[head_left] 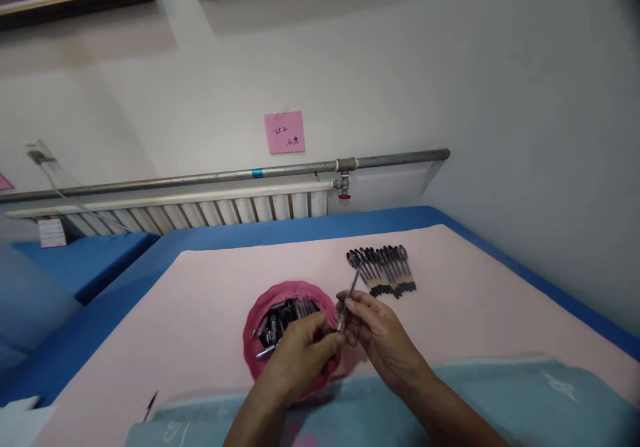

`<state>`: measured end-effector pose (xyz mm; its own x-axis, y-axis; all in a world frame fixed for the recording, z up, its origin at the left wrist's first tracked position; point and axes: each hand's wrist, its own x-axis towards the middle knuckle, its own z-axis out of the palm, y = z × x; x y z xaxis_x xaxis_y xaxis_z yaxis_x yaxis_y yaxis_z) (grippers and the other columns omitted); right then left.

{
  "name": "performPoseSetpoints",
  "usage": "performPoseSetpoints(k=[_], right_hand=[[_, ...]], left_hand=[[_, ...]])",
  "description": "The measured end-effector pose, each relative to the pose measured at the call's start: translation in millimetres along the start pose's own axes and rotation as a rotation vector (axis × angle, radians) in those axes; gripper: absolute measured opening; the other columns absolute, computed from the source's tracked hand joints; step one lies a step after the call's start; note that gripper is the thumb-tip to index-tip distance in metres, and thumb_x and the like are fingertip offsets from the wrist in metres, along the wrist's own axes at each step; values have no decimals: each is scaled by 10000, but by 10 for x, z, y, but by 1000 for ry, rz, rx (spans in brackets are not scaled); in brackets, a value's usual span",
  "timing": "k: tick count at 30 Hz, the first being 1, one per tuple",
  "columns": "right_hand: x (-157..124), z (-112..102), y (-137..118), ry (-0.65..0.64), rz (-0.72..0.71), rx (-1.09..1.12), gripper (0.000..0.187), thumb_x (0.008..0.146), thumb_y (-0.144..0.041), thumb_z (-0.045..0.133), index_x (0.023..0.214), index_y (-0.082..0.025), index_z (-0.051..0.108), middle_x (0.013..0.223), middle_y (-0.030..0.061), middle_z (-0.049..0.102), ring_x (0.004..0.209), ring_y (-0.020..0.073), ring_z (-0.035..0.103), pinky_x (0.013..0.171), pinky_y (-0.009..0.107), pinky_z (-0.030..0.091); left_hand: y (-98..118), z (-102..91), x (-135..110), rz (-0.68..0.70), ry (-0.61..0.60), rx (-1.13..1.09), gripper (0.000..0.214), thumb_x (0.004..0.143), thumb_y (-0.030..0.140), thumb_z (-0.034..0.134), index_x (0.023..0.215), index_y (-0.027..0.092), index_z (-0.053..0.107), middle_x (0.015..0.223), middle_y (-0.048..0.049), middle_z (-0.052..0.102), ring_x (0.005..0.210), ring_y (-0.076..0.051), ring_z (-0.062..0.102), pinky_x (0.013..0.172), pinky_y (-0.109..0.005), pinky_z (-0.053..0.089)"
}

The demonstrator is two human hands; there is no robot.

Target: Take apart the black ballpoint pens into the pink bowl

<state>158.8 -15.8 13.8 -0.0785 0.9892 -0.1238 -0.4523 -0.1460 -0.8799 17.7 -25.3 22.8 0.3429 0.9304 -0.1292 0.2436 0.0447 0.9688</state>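
Observation:
A slim grey pen (353, 284) slants upward between both hands, its pointed upper end free. My right hand (375, 330) pinches its middle between thumb and fingers. At the pen's lower end, my left hand (307, 347) is closed with thumb and forefinger together; its other fingertips are partly hidden. Under and beside my left hand is a round pink basin (249, 340) with a wavy rim. Black and clear pen parts (274, 327) lie heaped inside it. Beyond my right hand, several black-capped pens (383, 270) are laid side by side in a row.
Pale pink sheeting (200, 313) covers the blue table (210, 233). A teal cloth (500, 393) lies along the near edge. One dark-tipped pen (150, 407) is at the lower left. Behind the table are a white radiator (240, 210) and a metal pipe (200, 180).

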Motion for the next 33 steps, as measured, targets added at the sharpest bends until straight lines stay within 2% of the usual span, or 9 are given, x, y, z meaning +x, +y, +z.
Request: performPoseSetpoints(k=[5, 8, 11, 13, 17, 21, 25, 29, 33], right_hand=[[35, -40, -18, 9, 12, 178, 274, 615, -294, 754, 833, -163, 654, 697, 20, 633, 569, 118, 547, 458, 209, 391], [60, -65, -56, 58, -30, 238, 253, 612, -270, 759, 821, -179, 650, 750, 23, 641, 655, 132, 574, 470, 196, 395], [59, -59, -71, 72, -44, 186, 240, 619, -281, 751, 804, -171, 643, 719, 18, 634, 590, 119, 548, 437, 197, 376], [43, -36, -65, 63, -33, 105, 240, 629, -310, 734, 792, -159, 643, 671, 14, 623, 506, 101, 507, 415, 206, 362], [1, 9, -43, 58, -10, -5, 228, 642, -338, 700, 763, -156, 632, 576, -16, 581, 433, 80, 465, 403, 204, 352], [-37, 41, -26, 3, 36, -145, 162, 700, -332, 633, 727, -179, 586, 505, -46, 537, 354, 67, 416, 348, 193, 283], [-87, 81, 9, -122, 66, -297, 139, 735, -329, 589, 722, -196, 548, 462, -67, 499, 316, 69, 395, 328, 191, 250], [-143, 103, 61, -244, 55, -394, 111, 757, -307, 566, 738, -199, 547, 471, -73, 488, 345, 68, 409, 352, 184, 290], [-195, 133, 80, -284, 71, -476, 53, 763, -255, 529, 750, -205, 538, 485, -74, 478, 361, 66, 409, 356, 176, 303]], left_hand=[[34, -41, -69, -75, -194, -310, 321, 814, 446, 474, 665, 170, 542, 527, 21, 495, 428, -88, 388, 435, -230, 263], [44, -214, -105, -81, -80, -320, 320, 804, 445, 484, 621, 185, 505, 513, 31, 465, 417, -87, 359, 423, -233, 251], [24, -471, -120, -97, 157, -109, 306, 777, 449, 507, 607, 199, 458, 520, 49, 428, 456, -92, 359, 454, -230, 258], [-15, -625, -128, -127, 230, 91, 296, 748, 443, 531, 597, 202, 449, 517, 54, 416, 479, -102, 371, 474, -233, 271], [-140, -788, -146, -185, 234, 351, 243, 691, 395, 566, 584, 205, 458, 550, 44, 463, 543, -130, 438, 523, -243, 317], [-168, -785, -153, -178, 241, 426, 215, 687, 393, 585, 630, 194, 528, 602, 24, 531, 584, -143, 472, 536, -246, 323], [-24, -646, -127, -56, 280, 111, 252, 754, 425, 538, 683, 183, 540, 559, 52, 463, 518, -101, 402, 503, -225, 304], [84, -467, -86, -51, 208, -265, 284, 737, 456, 586, 730, 178, 525, 450, 96, 362, 387, -56, 264, 405, -208, 180], [73, -367, -50, -48, 165, -440, 304, 705, 437, 657, 733, 168, 520, 451, 93, 397, 368, -36, 275, 387, -197, 166]])
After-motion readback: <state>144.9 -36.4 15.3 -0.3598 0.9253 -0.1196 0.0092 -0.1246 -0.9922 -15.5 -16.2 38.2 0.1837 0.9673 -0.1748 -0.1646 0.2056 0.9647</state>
